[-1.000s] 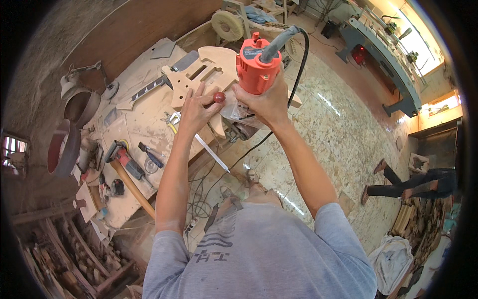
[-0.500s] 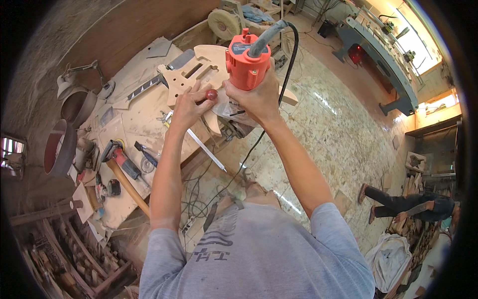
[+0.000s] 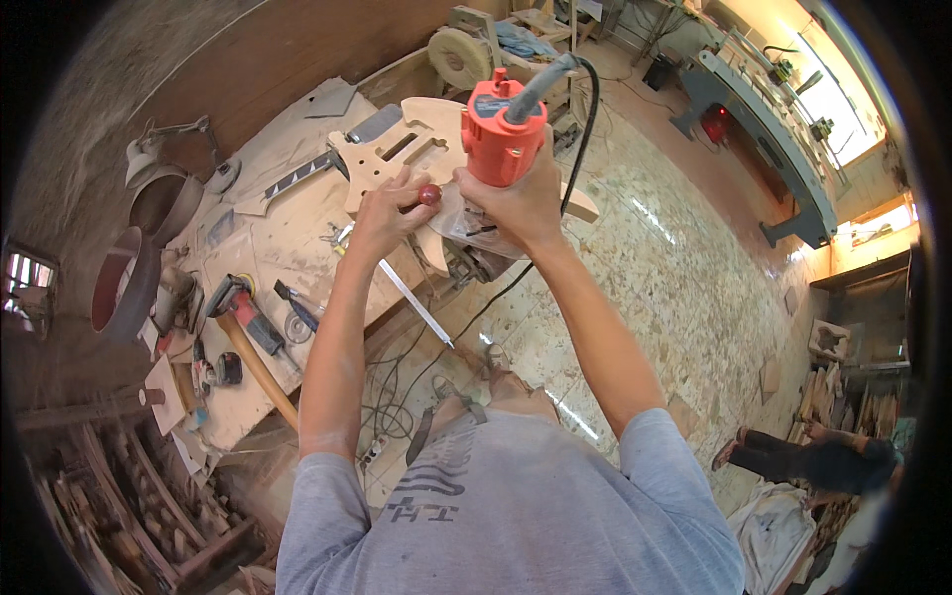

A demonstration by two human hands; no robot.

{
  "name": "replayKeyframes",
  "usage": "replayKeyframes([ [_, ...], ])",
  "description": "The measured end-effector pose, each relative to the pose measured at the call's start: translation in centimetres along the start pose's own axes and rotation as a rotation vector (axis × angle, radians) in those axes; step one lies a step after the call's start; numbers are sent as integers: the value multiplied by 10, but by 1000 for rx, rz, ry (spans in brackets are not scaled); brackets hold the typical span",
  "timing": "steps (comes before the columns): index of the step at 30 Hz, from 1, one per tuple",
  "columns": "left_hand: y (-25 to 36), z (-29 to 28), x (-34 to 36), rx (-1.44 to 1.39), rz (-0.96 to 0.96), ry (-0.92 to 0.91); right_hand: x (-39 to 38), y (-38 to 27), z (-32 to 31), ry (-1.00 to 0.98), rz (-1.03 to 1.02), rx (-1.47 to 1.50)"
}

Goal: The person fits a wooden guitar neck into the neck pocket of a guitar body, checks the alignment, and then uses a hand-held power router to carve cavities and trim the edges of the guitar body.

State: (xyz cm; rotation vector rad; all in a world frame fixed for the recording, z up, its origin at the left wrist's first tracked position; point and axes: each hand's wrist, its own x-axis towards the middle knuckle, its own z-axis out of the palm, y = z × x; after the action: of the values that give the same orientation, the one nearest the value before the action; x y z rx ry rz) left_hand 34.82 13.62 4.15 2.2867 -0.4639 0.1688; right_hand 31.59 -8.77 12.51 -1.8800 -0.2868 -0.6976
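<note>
My right hand (image 3: 524, 206) is wrapped round the lower housing of a red trim router (image 3: 501, 144), which stands upright over a pale wooden guitar body (image 3: 421, 121). A clear plastic base (image 3: 454, 216) spreads out under the router. At its left side my left hand (image 3: 385, 216) pinches a dark red ball knob (image 3: 429, 194) between thumb and fingers. Cut-out cavities show in the guitar body beyond my hands. A neck with a dark fingerboard (image 3: 305, 174) lies to the left of the body. The router's bit is hidden from view.
Left on the workbench (image 3: 248, 407) lie a caliper (image 3: 416, 305), a red-and-black angle grinder (image 3: 256, 319) and a cordless drill (image 3: 213, 370). The router's black cable (image 3: 583, 164) loops down to the floor beside my legs. A co-worker (image 3: 823, 458) is at the far right.
The whole view has shifted slightly. My hands keep their grips on the router and knob, with little movement over the guitar body. The co-worker at the right has changed posture.
</note>
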Motion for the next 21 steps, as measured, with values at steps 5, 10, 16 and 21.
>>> replayKeyframes([
  [5, 7, 11, -1, 127, 87, 33, -3, 1, -13, -12, 26, 9],
  [10, 6, 21, -1, 173, 109, 43, -3, 8, -24, -42, 60, -2],
  [16, 15, 33, -1, 187, 109, 121, 6, 17, -31, -61, 7, 18],
  [21, 16, 33, 0, 231, 85, 107, 12, 15, -32, -71, -33, -5],
])
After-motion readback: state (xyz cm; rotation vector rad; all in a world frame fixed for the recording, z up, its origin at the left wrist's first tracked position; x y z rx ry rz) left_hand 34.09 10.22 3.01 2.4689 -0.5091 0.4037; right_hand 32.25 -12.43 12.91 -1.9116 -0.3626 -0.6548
